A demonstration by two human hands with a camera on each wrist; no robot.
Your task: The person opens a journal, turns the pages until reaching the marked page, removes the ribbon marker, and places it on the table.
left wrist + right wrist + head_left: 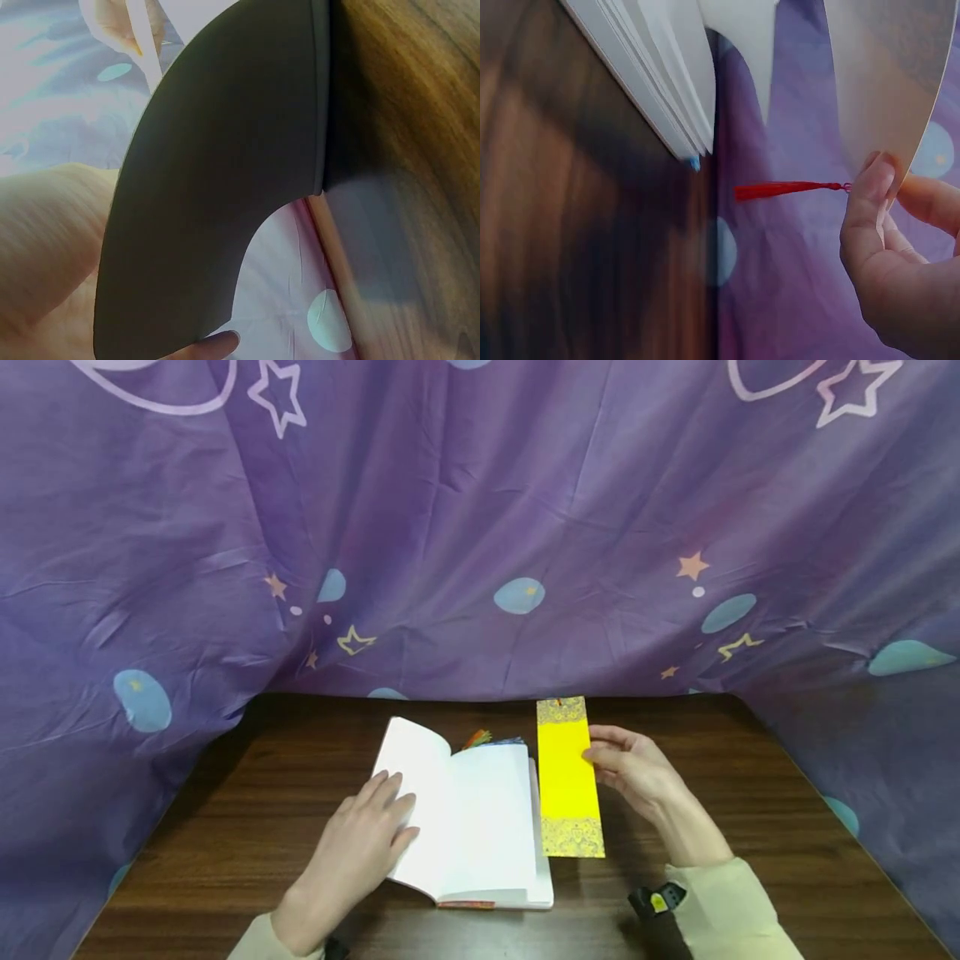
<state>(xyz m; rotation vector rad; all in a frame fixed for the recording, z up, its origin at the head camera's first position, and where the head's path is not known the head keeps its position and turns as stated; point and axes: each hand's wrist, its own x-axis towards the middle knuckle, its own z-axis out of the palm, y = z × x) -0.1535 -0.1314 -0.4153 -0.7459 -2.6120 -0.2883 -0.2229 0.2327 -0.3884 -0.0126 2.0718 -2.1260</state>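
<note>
An open book point(491, 818) with blank white pages lies on the dark wooden table. My left hand point(360, 827) rests on its raised left page, fingers spread across it. In the left wrist view the dark, curved underside of the book cover point(202, 165) blocks much of that hand, and one fingertip point(217, 346) shows past its edge. To the right of the book, my right hand point(633, 768) pinches a yellow bookmark point(568, 768) by its right edge. The bookmark stands upright with ornate bands at both ends. A red tassel point(787, 190) hangs from it.
Orange-green and blue tassels point(480, 739) stick out beyond the book's top edge. Behind the table point(262, 793) hangs a purple cloth point(450, 527) printed with stars and ovals. A black wrist strap point(656, 900) sits by the right sleeve.
</note>
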